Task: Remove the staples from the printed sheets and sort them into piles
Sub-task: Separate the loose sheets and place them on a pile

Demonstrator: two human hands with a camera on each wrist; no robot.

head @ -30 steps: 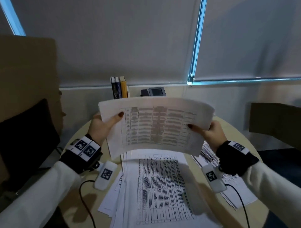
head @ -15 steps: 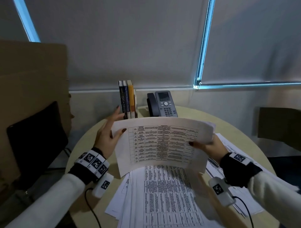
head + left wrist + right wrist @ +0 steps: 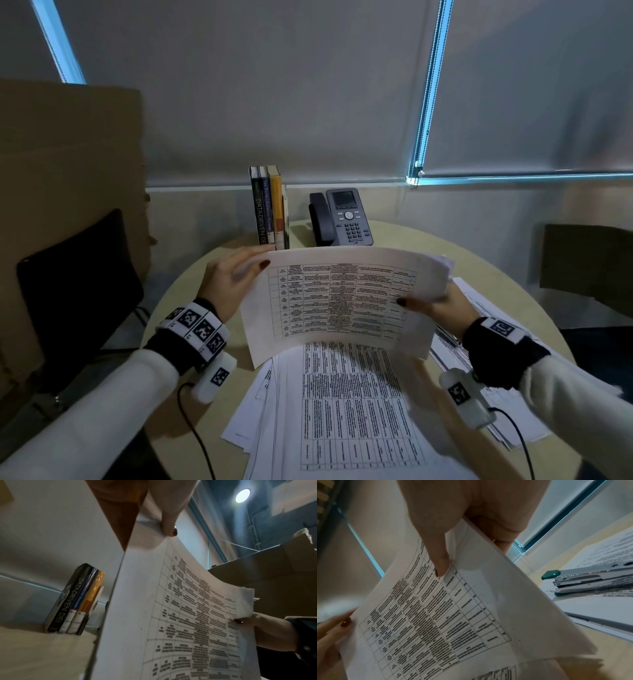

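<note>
- Right hand [image 3: 442, 308] pinching the sheet [image 3: 342, 301] at its right edge, thumb on the printed face, fingers behind.
- Left hand [image 3: 229, 284] at the sheet's left edge, thumb on its top corner, fingers nearly straight behind; firm grip or mere touch, cannot tell.
- Sheet held bowed in the air over the pile [image 3: 349, 411] at the desk's [image 3: 496, 274] near edge, lower than a second ago.
- Second pile [image 3: 486, 308] and stapler [image 3: 590, 580] at the right edge.
- Bare desk behind the sheet, up to the books [image 3: 269, 209] and phone [image 3: 342, 219] at the far edge.
</note>
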